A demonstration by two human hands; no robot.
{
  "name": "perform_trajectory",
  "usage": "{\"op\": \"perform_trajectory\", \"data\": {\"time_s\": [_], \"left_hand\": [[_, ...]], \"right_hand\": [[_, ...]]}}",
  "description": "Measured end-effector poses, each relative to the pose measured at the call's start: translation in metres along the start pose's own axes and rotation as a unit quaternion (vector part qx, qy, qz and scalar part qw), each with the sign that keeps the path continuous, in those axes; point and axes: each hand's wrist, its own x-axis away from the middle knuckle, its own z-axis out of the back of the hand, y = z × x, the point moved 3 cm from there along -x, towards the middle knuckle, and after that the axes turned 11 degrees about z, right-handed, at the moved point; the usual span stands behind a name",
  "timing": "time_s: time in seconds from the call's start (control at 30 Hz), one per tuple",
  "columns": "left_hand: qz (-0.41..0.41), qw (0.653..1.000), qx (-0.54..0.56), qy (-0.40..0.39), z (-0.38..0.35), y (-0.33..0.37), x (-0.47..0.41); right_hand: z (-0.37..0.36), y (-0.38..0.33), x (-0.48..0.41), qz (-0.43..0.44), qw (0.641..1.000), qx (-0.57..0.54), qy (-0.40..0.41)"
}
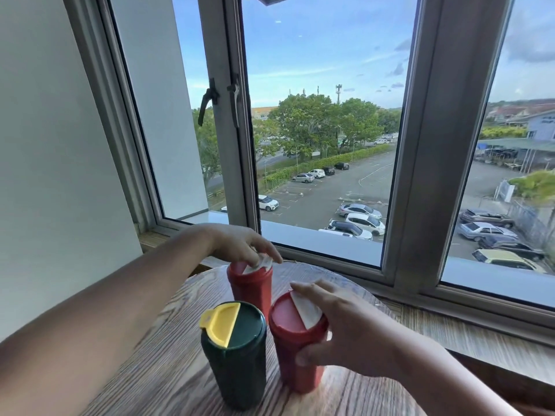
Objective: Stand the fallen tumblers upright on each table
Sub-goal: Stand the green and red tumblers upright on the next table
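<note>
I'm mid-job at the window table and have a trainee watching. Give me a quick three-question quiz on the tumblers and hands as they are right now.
1. How many tumblers stand upright on the round table?
2. True or false: the green tumbler has a white flap on its lid.
3. Which hand touches the far red tumbler: A) left B) right C) neither?

Key:
1. Three.
2. False; its flap is yellow.
3. A. The left hand rests on its lid, while the right hand wraps the near red tumbler.

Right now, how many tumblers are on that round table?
3, all upright: a green tumbler nearest, a red tumbler beside it under the right hand, another red one behind under the left hand.
</note>
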Motion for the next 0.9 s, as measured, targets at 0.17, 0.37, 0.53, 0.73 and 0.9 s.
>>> {"op": "perform_trajectory", "data": {"time_s": [0.17,0.37,0.53,0.73,0.9], "left_hand": [[0.028,0.998,-0.015,0.056,0.005,-0.018,-0.003],[0.008,0.994,0.078,0.075,-0.014,-0.032,0.007],[-0.022,0.982,0.121,0.141,-0.027,-0.028,0.018],[-0.015,0.983,0.114,0.144,-0.034,-0.026,0.03],[-0.006,0.985,0.086,0.148,-0.037,-0.025,0.037]], "right_hand": [[-0.001,-0.001,0.001,-0.005,1.0,0.001,0.0],[-0.001,-0.002,0.002,-0.028,1.0,0.006,0.007],[-0.002,-0.002,0.001,-0.03,0.999,0.018,0.015],[-0.002,-0.002,-0.001,-0.032,0.999,0.016,0.012],[-0.004,0.001,-0.001,-0.044,0.999,-0.008,0.01]]}}
